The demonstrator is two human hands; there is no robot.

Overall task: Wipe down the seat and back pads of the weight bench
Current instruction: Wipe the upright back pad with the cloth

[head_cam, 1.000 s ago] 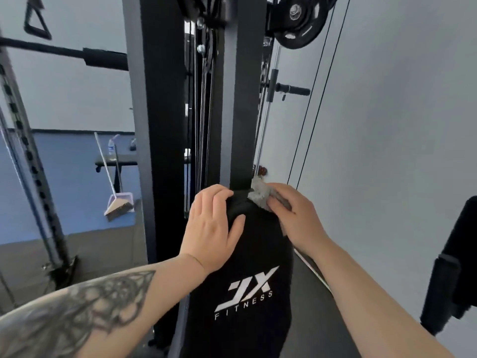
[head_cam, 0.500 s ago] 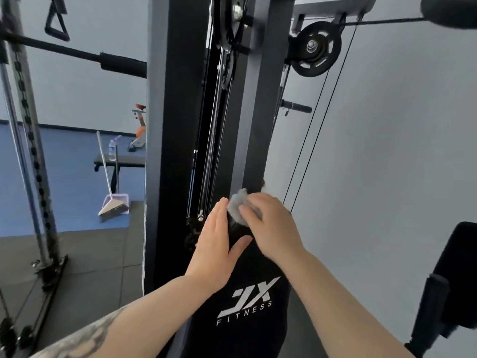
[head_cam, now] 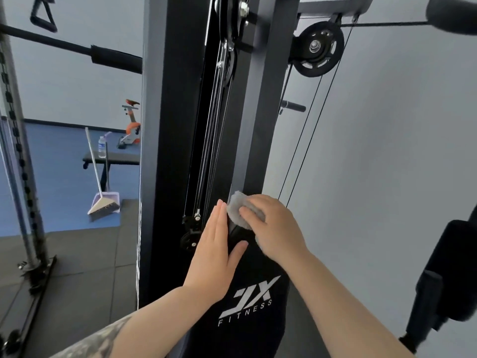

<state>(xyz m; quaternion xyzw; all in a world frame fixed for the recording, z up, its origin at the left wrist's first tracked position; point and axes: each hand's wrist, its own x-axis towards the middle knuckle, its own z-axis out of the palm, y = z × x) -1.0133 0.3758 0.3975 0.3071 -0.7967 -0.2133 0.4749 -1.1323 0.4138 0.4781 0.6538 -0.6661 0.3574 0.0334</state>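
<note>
The black back pad (head_cam: 247, 329) with a white "JX FITNESS" logo stands upright in front of me, low in the middle. My right hand (head_cam: 273, 228) presses a grey cloth (head_cam: 236, 210) against the pad's top edge. My left hand (head_cam: 214, 257) lies flat on the pad's left side, fingers straight and together, thumb spread across the pad's face. The seat pad is out of sight.
Black uprights of a cable machine (head_cam: 167, 151) rise right behind the pad, with cables and a pulley (head_cam: 318, 49). A wall is on the right. Another black pad (head_cam: 449, 275) is at the right edge. A broom and dustpan (head_cam: 103, 202), a flat bench with a bottle (head_cam: 102, 147) stand far left.
My right hand has slid the cloth from the pad's top right corner toward the left. My left hand went from gripping the top edge to lying flat. My view tilted up.
</note>
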